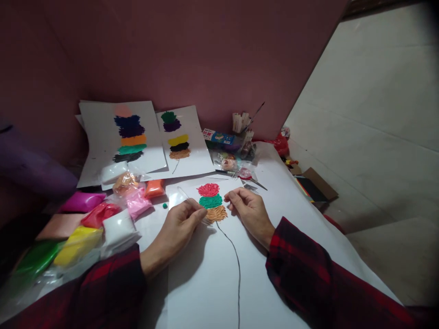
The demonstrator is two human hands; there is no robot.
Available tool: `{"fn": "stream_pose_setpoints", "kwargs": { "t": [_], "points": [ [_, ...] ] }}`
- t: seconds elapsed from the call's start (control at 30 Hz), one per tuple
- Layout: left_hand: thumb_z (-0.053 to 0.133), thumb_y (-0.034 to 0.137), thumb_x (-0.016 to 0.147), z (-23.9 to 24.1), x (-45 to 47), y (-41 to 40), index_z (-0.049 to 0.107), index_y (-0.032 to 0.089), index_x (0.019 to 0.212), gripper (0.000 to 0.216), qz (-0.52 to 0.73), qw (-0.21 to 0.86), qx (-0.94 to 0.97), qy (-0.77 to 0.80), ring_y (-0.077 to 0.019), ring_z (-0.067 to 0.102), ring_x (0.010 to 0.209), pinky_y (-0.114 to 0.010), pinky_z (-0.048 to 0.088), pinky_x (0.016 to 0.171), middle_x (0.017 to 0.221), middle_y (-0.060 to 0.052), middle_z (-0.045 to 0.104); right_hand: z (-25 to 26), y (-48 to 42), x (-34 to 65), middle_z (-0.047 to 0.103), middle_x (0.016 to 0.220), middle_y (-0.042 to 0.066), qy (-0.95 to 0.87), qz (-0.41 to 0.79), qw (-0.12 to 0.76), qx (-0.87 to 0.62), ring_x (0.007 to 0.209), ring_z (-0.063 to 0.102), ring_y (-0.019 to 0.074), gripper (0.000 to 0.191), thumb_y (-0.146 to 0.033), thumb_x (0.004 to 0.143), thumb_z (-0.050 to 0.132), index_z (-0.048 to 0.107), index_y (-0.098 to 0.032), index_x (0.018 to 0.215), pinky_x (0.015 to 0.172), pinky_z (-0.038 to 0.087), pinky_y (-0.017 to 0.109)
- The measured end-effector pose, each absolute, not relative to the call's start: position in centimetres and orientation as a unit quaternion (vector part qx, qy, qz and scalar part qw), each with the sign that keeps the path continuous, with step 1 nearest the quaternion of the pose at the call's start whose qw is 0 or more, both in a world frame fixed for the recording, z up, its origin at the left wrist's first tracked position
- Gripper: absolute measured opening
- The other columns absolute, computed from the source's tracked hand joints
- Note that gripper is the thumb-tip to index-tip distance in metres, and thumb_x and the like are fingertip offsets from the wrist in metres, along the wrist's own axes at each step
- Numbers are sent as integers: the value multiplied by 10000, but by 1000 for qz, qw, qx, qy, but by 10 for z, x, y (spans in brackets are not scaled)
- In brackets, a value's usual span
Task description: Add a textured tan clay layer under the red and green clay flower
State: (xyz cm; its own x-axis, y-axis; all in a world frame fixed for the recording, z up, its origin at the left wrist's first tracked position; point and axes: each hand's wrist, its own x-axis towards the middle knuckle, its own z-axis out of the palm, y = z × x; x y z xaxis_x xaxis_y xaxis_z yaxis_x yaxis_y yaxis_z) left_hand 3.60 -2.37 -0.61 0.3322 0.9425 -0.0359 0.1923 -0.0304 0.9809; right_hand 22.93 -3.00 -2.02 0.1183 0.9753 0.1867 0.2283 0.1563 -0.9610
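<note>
A white sheet (pixel 206 283) lies in front of me with a drawn black stem (pixel 233 251) and three clay patches stacked above it: red (pixel 208 189), green (pixel 210 201) and orange (pixel 216 213). My left hand (pixel 180 226) is closed in a pinch around a thin clear tool whose tip rests at the orange patch. My right hand (pixel 248 210) sits just right of the patches, fingers curled, fingertips near the green patch; I cannot make out anything in them.
Bags of coloured clay (pixel 82 224) lie at the left: magenta, red, yellow, green, pink, orange, white. Two finished clay sheets (pixel 137 137) lean on the wall behind. A fork (pixel 250 186), boxes and sticks (pixel 236 137) clutter the back. A small green ball (pixel 165 205) lies loose.
</note>
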Motion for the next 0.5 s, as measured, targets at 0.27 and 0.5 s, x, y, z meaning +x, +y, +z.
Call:
{"fn": "stream_pose_setpoints", "kwargs": {
  "t": [0.27,0.5],
  "points": [
    [524,326,858,-6,41,-21,553,167,785,177,357,494,660,438,-139,550,692,-266,435,648,730,-2,591,-22,-29,229,553,599,-12,-564,358,508,-544,519,500,110,260,-363,891,525,630,-153,779,511,397,245],
    [497,338,886,-8,41,-23,532,171,799,191,350,506,663,426,-150,593,722,-286,465,688,752,-8,626,-20,-30,230,557,605,-8,-565,354,505,-549,542,513,117,258,-364,886,530,628,-158,766,527,412,252]
  ]
}}
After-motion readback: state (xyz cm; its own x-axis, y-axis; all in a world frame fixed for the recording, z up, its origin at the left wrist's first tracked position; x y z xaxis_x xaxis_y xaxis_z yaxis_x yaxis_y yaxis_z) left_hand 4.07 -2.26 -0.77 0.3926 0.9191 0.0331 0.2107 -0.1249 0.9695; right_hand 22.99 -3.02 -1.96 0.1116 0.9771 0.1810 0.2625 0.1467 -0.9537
